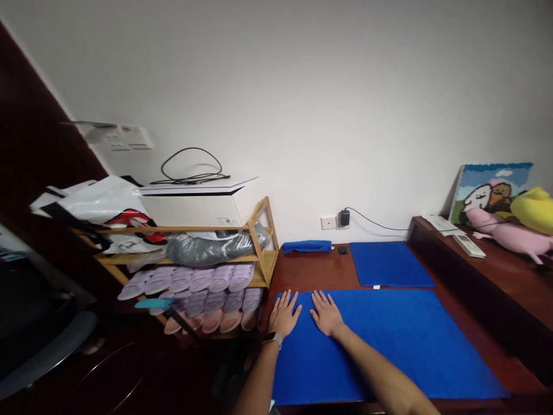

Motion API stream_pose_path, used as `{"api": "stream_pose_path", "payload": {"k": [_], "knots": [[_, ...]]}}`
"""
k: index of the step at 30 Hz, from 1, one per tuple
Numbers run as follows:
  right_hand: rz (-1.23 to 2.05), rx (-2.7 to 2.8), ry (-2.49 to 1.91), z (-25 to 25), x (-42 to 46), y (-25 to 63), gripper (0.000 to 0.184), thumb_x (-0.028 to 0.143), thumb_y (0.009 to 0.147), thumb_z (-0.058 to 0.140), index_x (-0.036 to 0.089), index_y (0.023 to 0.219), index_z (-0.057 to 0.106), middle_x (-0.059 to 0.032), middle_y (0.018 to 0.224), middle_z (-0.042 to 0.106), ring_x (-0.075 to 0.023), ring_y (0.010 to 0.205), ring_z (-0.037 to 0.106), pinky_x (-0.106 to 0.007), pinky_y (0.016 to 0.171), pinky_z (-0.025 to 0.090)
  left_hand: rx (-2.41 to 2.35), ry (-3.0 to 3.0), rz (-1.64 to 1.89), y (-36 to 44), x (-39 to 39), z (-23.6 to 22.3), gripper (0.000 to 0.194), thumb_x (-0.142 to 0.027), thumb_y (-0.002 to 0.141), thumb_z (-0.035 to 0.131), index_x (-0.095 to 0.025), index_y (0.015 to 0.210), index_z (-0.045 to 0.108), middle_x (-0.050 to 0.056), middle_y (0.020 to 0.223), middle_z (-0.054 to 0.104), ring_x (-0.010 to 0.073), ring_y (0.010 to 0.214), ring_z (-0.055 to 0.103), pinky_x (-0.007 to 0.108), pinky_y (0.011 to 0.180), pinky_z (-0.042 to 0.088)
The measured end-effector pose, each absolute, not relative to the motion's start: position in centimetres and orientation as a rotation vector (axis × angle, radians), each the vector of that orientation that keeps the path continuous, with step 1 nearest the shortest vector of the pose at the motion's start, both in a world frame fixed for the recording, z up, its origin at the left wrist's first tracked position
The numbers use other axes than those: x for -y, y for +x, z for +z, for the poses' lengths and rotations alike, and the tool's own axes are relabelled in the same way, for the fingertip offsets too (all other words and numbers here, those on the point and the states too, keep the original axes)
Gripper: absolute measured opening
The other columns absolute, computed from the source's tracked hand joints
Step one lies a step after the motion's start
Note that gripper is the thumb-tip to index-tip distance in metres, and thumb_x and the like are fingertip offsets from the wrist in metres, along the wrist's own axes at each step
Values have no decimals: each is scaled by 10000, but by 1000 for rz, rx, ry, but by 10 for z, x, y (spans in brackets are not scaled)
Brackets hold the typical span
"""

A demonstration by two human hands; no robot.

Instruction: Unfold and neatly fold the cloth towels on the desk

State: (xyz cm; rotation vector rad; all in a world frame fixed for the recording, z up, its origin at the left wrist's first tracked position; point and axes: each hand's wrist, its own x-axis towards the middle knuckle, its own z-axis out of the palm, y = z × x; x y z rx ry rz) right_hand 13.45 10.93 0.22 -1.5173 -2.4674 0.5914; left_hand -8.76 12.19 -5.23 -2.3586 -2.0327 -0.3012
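A large blue cloth (401,340) lies spread flat over a dark red wooden table (315,268). My left hand (284,314) rests palm down on the cloth's far left corner, fingers stretched out, a watch on its wrist. My right hand (326,312) lies flat beside it on the cloth, fingers spread. Neither hand holds anything. A smaller blue cloth (389,263) lies folded flat farther back, and a rolled or folded blue cloth (306,246) sits by the wall.
A wooden shoe rack (259,253) stands to the left with several pale slippers (203,279), a white box (194,204), cable and bags. A wall socket with a charger (344,218) is behind the table. Plush toys (518,227), a remote (469,245) and a picture sit on the right shelf.
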Motion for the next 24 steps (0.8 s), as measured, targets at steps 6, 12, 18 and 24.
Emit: {"api": "stream_pose_path", "payload": {"k": [6,12,18,24], "knots": [[499,2355,-1762,-18,-113,244,754,603,1057,178,202,1693,236,-41,1753,207,-226,1638,137,-473,1330,62,2033,-2343,-281,-100,-124,-50,656,-620,1067,331,-306,1640,383,84,1734,313,275,1601,287,494,1293,248],[272,2032,-2335,-48,-107,451,742,547,1041,163,213,1702,205,-26,1760,210,-233,1633,162,-478,1323,110,2053,-2311,-269,-98,-124,-47,642,-614,1066,346,-315,1631,403,82,1731,318,275,1600,290,496,1293,246],[217,1823,-2514,-70,-106,533,777,537,1017,139,180,1707,169,-25,1774,184,-230,1639,130,-474,1319,141,2101,-2308,-219,-101,-127,-45,651,-585,1075,326,-276,1646,376,102,1735,298,283,1601,283,490,1293,252],[225,1781,-2558,-68,-110,524,783,544,1011,124,191,1708,168,-21,1777,182,-222,1636,146,-471,1321,128,2142,-2303,-161,-100,-130,-43,669,-581,1080,300,-247,1658,344,120,1741,269,279,1609,254,487,1299,229]]}}
